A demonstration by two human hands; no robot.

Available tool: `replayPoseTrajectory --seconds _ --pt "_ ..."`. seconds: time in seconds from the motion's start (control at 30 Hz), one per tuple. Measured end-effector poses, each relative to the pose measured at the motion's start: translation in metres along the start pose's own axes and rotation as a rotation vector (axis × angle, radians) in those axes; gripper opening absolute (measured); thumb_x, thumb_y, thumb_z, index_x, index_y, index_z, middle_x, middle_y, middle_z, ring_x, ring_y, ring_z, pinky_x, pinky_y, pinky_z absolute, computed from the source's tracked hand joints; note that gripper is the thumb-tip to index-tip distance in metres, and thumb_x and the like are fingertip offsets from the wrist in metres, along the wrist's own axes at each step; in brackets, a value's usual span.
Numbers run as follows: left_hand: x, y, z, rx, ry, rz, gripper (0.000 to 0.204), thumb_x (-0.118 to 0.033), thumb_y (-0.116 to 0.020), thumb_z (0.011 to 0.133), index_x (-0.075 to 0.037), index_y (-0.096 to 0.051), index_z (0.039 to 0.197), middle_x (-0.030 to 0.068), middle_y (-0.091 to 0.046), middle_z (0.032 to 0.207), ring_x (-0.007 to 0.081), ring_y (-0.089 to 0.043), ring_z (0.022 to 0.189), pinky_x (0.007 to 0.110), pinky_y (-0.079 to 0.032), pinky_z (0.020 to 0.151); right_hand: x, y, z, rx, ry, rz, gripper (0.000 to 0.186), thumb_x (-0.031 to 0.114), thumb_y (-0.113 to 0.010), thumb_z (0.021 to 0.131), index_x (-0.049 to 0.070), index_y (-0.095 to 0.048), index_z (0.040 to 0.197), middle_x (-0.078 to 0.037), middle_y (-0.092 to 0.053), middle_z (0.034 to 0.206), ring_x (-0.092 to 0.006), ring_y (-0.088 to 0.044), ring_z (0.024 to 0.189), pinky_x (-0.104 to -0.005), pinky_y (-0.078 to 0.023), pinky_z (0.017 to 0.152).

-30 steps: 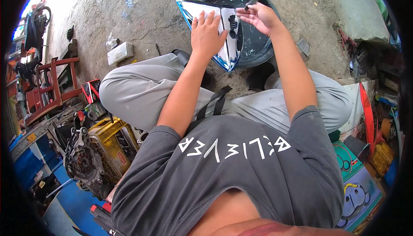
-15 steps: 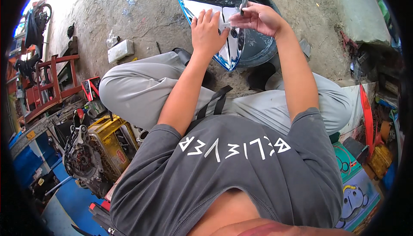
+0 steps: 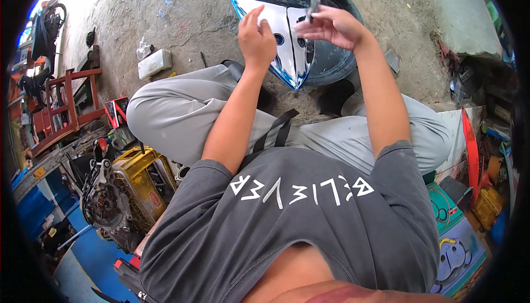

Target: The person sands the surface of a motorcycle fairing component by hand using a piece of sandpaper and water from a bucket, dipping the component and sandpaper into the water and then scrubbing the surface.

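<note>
Left hand: the left hand (image 3: 256, 41), at upper centre of the frame, grips the left part of a white fairing panel (image 3: 287, 43), fingers curled over its face.
Right hand: the right hand (image 3: 331, 26), just right of it, pinches a small dark part (image 3: 313, 6) between fingertips above the panel's top edge; the kind of part cannot be told.
Panel: white plastic with blue edging and two dark round holes, tapering to a point that hangs down toward the knees; it sits at upper centre, held off the ground in front of a black tub.
Tub: the black tub (image 3: 337, 60), round with a yellow-green line on its rim, stands on the ground directly behind the panel.
Person: seated, in grey trousers (image 3: 171, 115) and a dark grey shirt (image 3: 292, 220), forearms reaching up from the lower frame.
Ground: rough concrete floor (image 3: 182, 21) with a pale rectangular block (image 3: 154, 63) at upper left.
Left edge: a red metal frame (image 3: 66, 104), and lower down an engine block (image 3: 107, 206) beside a yellow casing (image 3: 141, 179).
Right edge: a red strip (image 3: 471, 148) and a painted teal box (image 3: 455, 242) at lower right.
</note>
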State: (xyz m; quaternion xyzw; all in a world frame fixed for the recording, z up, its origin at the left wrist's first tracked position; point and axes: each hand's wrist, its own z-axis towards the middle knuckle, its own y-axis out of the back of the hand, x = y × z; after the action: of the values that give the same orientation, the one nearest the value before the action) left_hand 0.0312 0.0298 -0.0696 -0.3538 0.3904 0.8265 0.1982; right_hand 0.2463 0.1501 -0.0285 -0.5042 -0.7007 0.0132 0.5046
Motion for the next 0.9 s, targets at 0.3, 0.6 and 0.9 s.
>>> replayPoseTrajectory --seconds 0.3,0.6,0.9 --pt "0.019 -0.003 0.008 -0.097 0.39 -0.527 0.033 0.0 -0.048 0.11 0.007 -0.066 0.137 0.0202 -0.073 0.126 0.0278 -0.071 0.123 0.039 -0.054 0.111 -0.043 0.092 0.039 -0.657 0.065 -0.183 0.016 0.014 -0.051 0.11 0.006 -0.061 0.121 -0.014 -0.073 0.115 -0.0291 -0.071 0.103 -0.0412 -0.058 0.098" --pt "0.027 0.004 0.012 -0.222 0.607 -0.871 0.037 -0.013 -0.044 0.115 0.007 -0.062 0.14 0.0195 -0.073 0.122 0.0247 -0.072 0.114 0.036 -0.056 0.107 -0.02 0.027 0.02 -0.198 -0.048 0.132 0.022 0.01 -0.045 0.112 -0.006 -0.056 0.123 -0.039 -0.066 0.134 -0.0457 -0.069 0.128 -0.0518 -0.06 0.109" --pt "0.028 -0.004 0.01 -0.177 0.523 -0.733 0.041 -0.016 -0.04 0.116 0.01 -0.059 0.142 0.0222 -0.073 0.123 0.0272 -0.071 0.117 0.037 -0.056 0.107 -0.004 0.006 0.029 -0.363 0.094 -0.034 0.021 0.011 -0.049 0.113 0.001 -0.06 0.127 -0.024 -0.074 0.126 -0.0346 -0.073 0.118 -0.0432 -0.061 0.101"
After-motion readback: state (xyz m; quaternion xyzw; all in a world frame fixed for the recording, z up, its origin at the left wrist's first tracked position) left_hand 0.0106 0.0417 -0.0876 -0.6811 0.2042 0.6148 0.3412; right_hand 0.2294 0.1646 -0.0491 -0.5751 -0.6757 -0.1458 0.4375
